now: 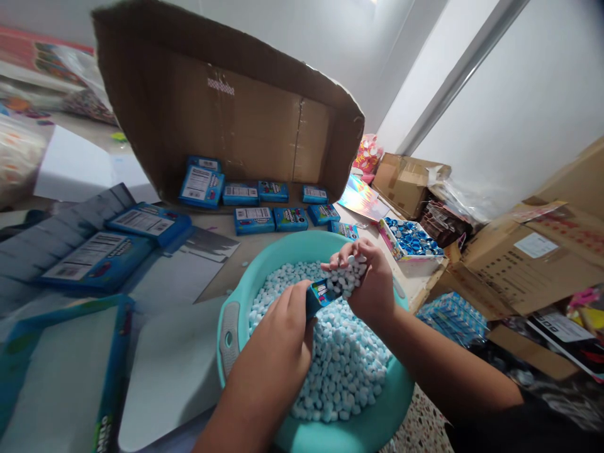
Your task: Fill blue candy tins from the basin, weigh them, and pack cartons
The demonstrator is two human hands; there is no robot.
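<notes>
A teal basin (231, 340) full of small pale blue and white pellets (340, 371) stands before me. Over it, my left hand (287, 327) is closed around a small blue printed box (321, 294), whose open end faces right. My right hand (372, 277) is cupped around a handful of the pellets (346, 277), held against the box's opening. The lower part of the box is hidden by my left fingers.
Several blue boxes (255, 220) lie behind the basin, before and inside a tipped cardboard box (264, 138). Larger blue packs (94, 258) lie left. A tray of blue caps (410, 238) sits right, near cartons (533, 258).
</notes>
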